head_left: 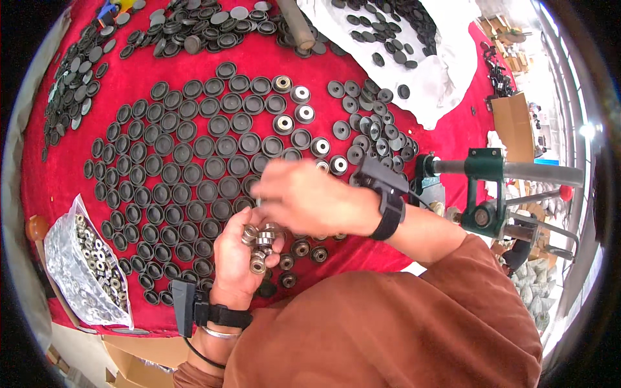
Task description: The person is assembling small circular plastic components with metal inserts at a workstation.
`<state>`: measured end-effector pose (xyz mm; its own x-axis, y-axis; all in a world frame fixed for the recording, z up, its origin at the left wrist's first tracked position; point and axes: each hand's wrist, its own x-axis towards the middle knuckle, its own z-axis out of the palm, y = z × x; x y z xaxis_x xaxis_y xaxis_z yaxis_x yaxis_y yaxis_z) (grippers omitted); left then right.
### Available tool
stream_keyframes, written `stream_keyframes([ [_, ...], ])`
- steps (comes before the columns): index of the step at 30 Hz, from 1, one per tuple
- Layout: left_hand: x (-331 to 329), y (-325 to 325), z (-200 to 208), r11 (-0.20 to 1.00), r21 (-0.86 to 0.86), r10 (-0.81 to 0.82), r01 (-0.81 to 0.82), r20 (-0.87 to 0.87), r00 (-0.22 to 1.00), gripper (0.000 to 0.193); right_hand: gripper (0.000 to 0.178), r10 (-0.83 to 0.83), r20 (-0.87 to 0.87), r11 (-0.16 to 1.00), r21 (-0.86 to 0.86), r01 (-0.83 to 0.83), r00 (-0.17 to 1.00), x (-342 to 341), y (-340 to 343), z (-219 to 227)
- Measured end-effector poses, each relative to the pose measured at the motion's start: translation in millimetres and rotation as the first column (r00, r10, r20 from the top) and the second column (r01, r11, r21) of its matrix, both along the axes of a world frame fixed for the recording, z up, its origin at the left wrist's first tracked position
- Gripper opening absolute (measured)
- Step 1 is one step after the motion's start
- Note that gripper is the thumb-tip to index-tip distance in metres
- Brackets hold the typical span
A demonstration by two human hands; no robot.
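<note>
My left hand (pixel 234 257) is palm up, its fingers curled round several small silver ball bearings (pixel 265 239). Just above it my right hand (pixel 301 197) reaches over the rows of caps. Its fingers are smeared by motion, so whether they hold anything cannot be made out. Round black plastic caps (pixel 182 153) lie in rows on a red cloth, hollow side up. Some caps at the right of the rows have a bearing seated in them, such as this bearing (pixel 320 147). More filled caps (pixel 301 247) lie below my right wrist, partly hidden by my arms.
A clear plastic bag (pixel 87 265) of bearings lies at the left edge. Loose black discs (pixel 372 123) are heaped right of the rows, and piled caps (pixel 213 26) lie at the back. A white sheet (pixel 446 77) bears more discs. A green hand press (pixel 485 165) stands at the right.
</note>
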<state>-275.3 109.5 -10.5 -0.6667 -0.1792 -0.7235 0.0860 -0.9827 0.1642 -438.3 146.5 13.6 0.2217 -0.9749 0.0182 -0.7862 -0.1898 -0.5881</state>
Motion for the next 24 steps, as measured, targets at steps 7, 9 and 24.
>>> stream_keyframes([
  [7,4.1,0.3,-1.5,0.999,-0.043,0.002,-0.005,-0.057,0.998,0.046,0.017,-0.46,-0.138,0.888,-0.058,0.456,0.877,-75.5,-54.4,-22.2],
  [9,4.0,-0.3,-1.7,0.999,-0.045,0.003,-0.006,-0.063,0.998,0.046,0.017,-0.366,-0.131,0.916,-0.224,0.332,0.921,-79.0,-59.0,-32.1],
  [24,6.0,-17.8,-10.8,0.963,0.188,0.224,-0.192,-0.168,0.96,0.046,0.011,-0.278,-0.311,0.956,-0.184,0.229,0.909,-44.6,-56.4,-9.4],
])
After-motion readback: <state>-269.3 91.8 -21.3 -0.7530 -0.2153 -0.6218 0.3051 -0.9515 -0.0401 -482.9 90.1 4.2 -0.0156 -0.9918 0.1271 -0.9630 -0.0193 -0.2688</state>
